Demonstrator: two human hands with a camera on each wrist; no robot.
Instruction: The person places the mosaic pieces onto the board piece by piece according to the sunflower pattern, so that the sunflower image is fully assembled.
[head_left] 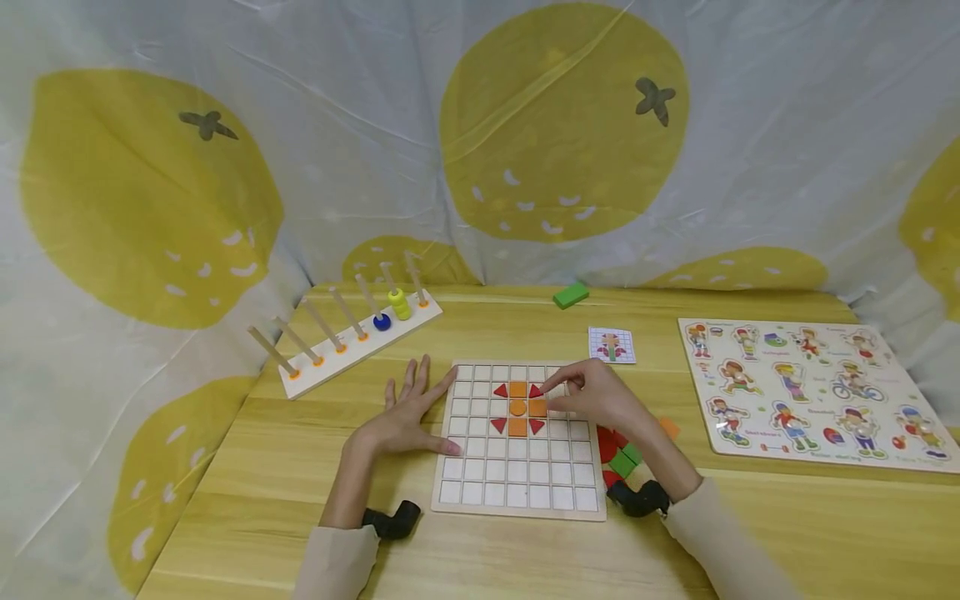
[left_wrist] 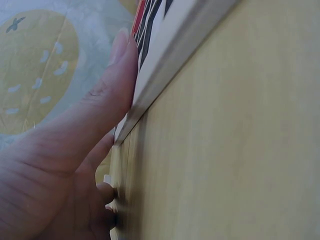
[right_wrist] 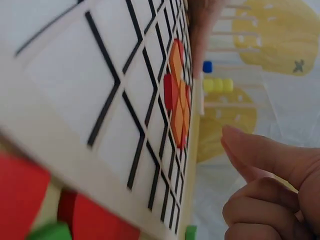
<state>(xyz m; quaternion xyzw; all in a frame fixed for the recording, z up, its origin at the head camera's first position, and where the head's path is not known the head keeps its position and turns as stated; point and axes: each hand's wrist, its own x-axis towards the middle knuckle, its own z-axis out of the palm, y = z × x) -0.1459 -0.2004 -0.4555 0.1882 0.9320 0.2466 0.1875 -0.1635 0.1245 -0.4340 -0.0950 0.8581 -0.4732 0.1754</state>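
A white grid board (head_left: 517, 479) lies on the wooden table. Its upper middle holds an orange cross of pieces (head_left: 517, 408) with red triangles at the corners. My right hand (head_left: 592, 400) hovers over the board's upper right, its index fingertip at the top-right red triangle (head_left: 535, 390). In the right wrist view the index finger (right_wrist: 260, 150) reaches out, the other fingers curl, and no piece shows in them. My left hand (head_left: 405, 417) lies flat on the table. Its fingers (left_wrist: 100, 100) are straight and press against the board's left edge (left_wrist: 170, 55).
Loose red and green blocks (head_left: 618, 454) sit by my right wrist, with an orange piece (head_left: 669, 427) beside them. A pattern card (head_left: 612, 344) lies behind the board, and a green block (head_left: 571, 295) farther back. A peg rack with rings (head_left: 360, 333) stands at left. A picture puzzle (head_left: 810, 392) lies at right.
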